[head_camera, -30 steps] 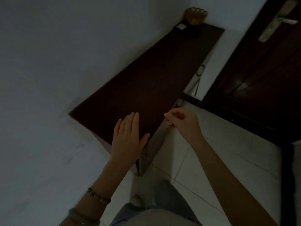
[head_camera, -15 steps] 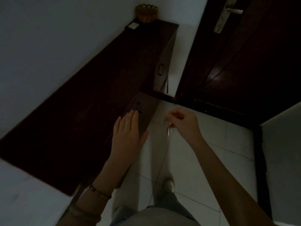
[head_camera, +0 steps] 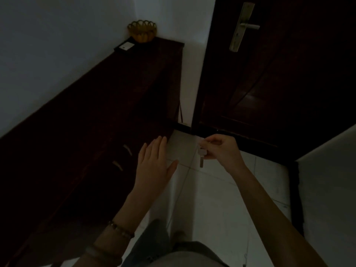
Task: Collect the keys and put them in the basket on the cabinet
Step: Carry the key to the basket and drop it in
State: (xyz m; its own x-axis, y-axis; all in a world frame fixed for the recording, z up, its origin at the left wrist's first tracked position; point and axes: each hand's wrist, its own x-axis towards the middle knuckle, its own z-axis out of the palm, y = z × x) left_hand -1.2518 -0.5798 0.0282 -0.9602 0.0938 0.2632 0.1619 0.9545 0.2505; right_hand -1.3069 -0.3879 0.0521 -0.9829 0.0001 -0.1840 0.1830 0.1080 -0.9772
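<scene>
Basket (head_camera: 142, 33) nearer; key (head_camera: 201, 156) over floor (head_camera: 212, 199)

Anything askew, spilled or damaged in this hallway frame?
Nothing stands out. The basket sits upright at the cabinet's far end beside a small dark item with a white label. The right hand pinches a dangling key; the left hand is open and empty.
</scene>
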